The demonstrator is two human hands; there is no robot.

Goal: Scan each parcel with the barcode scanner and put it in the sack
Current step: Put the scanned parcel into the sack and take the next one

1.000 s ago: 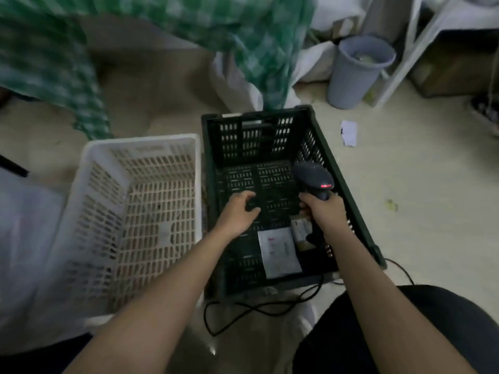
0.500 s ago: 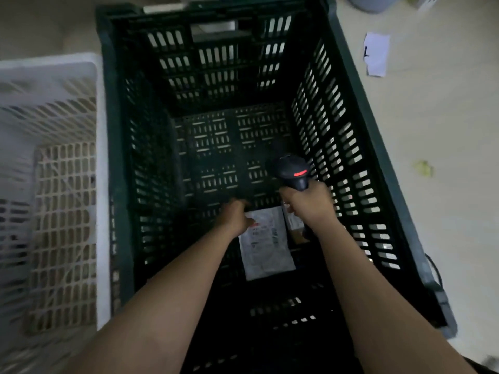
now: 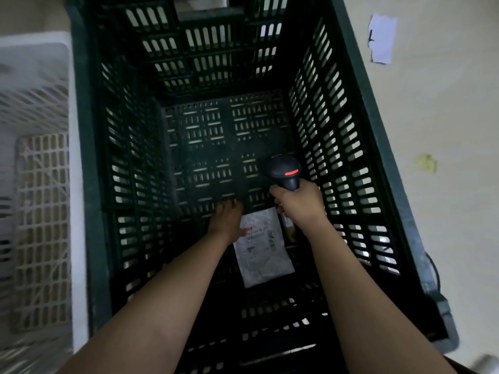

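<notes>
My right hand (image 3: 298, 205) covers the handle of the scanner (image 3: 283, 171). It also hides most of a small brown thing (image 3: 289, 229) beside the white parcel (image 3: 260, 247). My left hand (image 3: 226, 221) covers the parcel's left edge. The parcel's label is too small to read. The white crate (image 3: 37, 184) is blurry and cut off at the left.

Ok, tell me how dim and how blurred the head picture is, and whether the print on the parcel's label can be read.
Head view: the inside of the dark green slotted plastic crate is dim, the pale floor outside brighter; the white slotted plastic basket at the left edge is smeared by motion blur; the label print on the flat white plastic parcel is too soft to read; the red light on the black handheld barcode scanner shows clearly.
</notes>
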